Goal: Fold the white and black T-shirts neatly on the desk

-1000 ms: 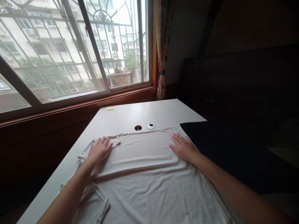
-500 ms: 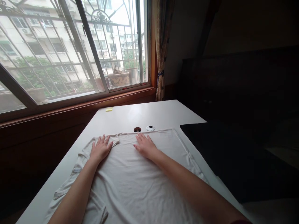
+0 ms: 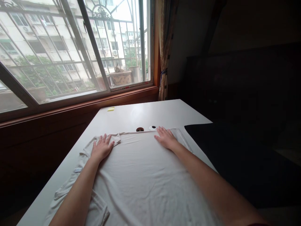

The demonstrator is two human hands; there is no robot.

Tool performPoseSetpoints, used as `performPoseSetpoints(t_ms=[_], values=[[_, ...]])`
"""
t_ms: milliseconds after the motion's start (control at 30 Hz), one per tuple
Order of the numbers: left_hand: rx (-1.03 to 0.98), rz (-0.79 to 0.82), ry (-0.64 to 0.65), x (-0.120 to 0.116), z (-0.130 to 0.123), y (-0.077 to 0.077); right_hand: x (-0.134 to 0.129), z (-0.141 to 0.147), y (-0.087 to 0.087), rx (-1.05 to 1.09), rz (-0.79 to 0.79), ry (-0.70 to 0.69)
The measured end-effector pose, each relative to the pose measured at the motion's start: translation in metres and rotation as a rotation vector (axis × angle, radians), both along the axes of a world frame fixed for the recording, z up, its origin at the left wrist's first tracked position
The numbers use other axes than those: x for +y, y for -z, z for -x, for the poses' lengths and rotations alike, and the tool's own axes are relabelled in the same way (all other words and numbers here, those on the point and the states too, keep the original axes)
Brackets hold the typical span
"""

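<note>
A white T-shirt (image 3: pixel 138 169) lies spread on the white table (image 3: pixel 162 113), its neck and sleeves toward the left and its hem toward the right. My left hand (image 3: pixel 102 147) rests flat near the far sleeve, fingers spread. Against the shirt's far edge, right of the middle, my right hand (image 3: pixel 166 137) lies palm down with its fingers stretched out. Soft wrinkles run across the cloth near the neck and the near side. My forearms hide parts of the shirt.
Just beyond the shirt are a round cable hole (image 3: pixel 140 129) and a white ring-shaped cover (image 3: pixel 152 128). A yellow sticky note (image 3: pixel 110 109) is on the far left of the tabletop. A barred window (image 3: pixel 70 47) and a tied curtain (image 3: pixel 164 62) stand behind.
My right hand has slid to the right along the shirt's far edge, and the cloth there looks smoother. My left hand has stayed in place.
</note>
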State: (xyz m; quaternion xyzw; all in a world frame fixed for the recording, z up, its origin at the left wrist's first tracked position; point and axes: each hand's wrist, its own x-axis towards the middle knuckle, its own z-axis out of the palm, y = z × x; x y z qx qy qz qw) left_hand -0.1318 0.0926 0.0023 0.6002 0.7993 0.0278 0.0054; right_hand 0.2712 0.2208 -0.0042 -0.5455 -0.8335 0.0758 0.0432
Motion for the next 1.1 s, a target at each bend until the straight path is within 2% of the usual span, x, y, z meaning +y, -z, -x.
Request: performPoseSetpoints(t_ms=[133, 233, 467, 633, 767, 867, 1000, 1100], values=[[0.000, 0.003, 0.001, 0.000, 0.000, -0.001, 0.021, -0.045, 0.000, -0.024, 0.012, 0.093], [0.003, 0.006, -0.003, 0.000, 0.000, -0.002, 0.031, -0.065, -0.001, -0.036, 0.017, 0.136], [-0.001, -0.003, 0.010, 0.001, 0.003, -0.001, 0.035, -0.074, 0.002, -0.035, 0.007, 0.158], [-0.017, -0.045, 0.056, -0.003, 0.001, -0.007, 0.033, -0.073, 0.002, -0.030, -0.016, 0.164], [-0.005, -0.203, 0.199, -0.022, 0.001, -0.014, 0.033, -0.072, 0.002, -0.029, -0.021, 0.168], [0.011, -0.179, 0.295, -0.046, 0.007, -0.011, 0.034, -0.072, 0.004, -0.027, -0.019, 0.169], [-0.008, -0.029, 0.224, -0.075, 0.027, 0.001, 0.036, -0.073, 0.007, -0.025, -0.010, 0.163], [-0.001, 0.010, 0.144, -0.085, 0.039, 0.006, 0.038, -0.074, 0.009, -0.026, -0.011, 0.159]])
